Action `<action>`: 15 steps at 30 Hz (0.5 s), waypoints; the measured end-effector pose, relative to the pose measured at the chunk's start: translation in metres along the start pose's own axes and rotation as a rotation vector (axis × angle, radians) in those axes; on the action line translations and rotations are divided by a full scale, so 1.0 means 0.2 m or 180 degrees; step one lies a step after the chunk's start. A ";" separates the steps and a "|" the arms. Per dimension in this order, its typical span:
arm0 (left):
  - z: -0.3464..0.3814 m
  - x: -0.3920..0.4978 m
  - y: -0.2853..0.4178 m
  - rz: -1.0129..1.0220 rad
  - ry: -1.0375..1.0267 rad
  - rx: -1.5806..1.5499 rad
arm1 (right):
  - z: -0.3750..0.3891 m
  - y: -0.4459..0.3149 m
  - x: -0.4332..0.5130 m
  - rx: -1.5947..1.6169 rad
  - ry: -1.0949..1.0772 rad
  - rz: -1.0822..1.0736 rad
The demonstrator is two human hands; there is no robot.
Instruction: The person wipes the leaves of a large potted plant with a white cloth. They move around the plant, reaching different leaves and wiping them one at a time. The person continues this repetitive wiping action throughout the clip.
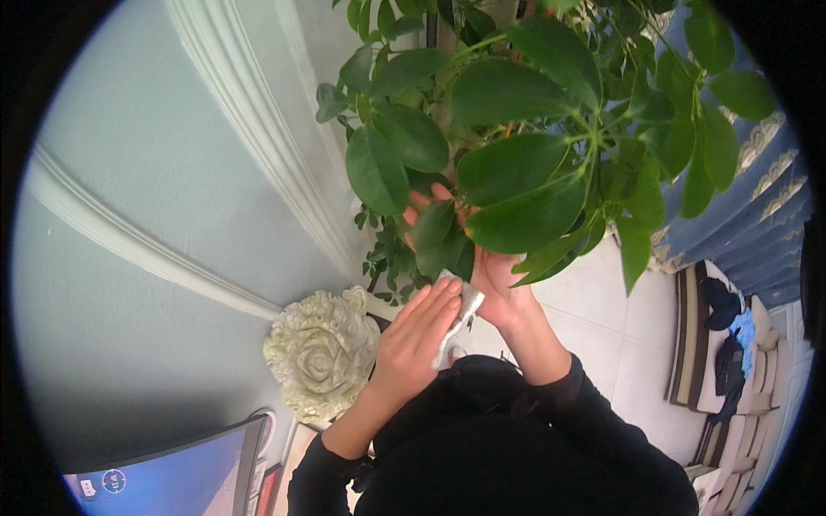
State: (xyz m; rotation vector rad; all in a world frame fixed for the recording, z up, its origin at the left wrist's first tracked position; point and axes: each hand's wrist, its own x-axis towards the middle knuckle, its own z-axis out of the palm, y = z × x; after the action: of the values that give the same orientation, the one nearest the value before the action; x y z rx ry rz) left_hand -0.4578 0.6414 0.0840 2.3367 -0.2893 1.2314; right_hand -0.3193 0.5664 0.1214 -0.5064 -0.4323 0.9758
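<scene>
My left hand [413, 335] holds a folded grey-and-white cloth [466, 303] flat beneath its fingers, right at the lower tip of a dark green leaf [442, 242]. Under that leaf cluster lies my right hand [500, 287], palm up, its fingertips curling up past the far side of the leaves. Most of the right hand's fingers are hidden by foliage. The leaves belong to a tall umbrella plant [516, 168] whose broad, glossy leaflets spread above and to the right of both hands. One leaflet near the right hand has a small yellow spot.
Left of my hands stands a cream carved flower ornament [319, 358]. A lit television screen [174, 477] is at lower left, beside a pale wall with white moulding [239, 103]. Right are blue curtains [729, 226] and a striped sofa [694, 342] with clothes [729, 361].
</scene>
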 end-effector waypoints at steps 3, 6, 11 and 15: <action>0.01 0.02 0.00 -0.0367 -0.0158 -0.0013 | 0.01 0.03 -0.01 0.0021 0.0237 0.0091; 0.09 0.08 -0.02 -0.0588 0.0051 -0.0098 | 0.02 0.04 -0.02 0.0686 0.0172 0.0219; 0.05 0.05 0.01 -0.0487 -0.0037 -0.0138 | 0.00 0.01 -0.02 0.0311 0.0071 -0.0193; 0.03 0.02 0.02 -0.0552 -0.0089 -0.0147 | -0.01 0.03 0.00 0.0148 0.0443 -0.0016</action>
State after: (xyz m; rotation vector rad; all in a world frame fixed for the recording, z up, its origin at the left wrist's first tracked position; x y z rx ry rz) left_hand -0.4521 0.6353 0.0857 2.2878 -0.1198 1.0981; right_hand -0.3232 0.5691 0.1162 -0.5274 -0.2852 0.9373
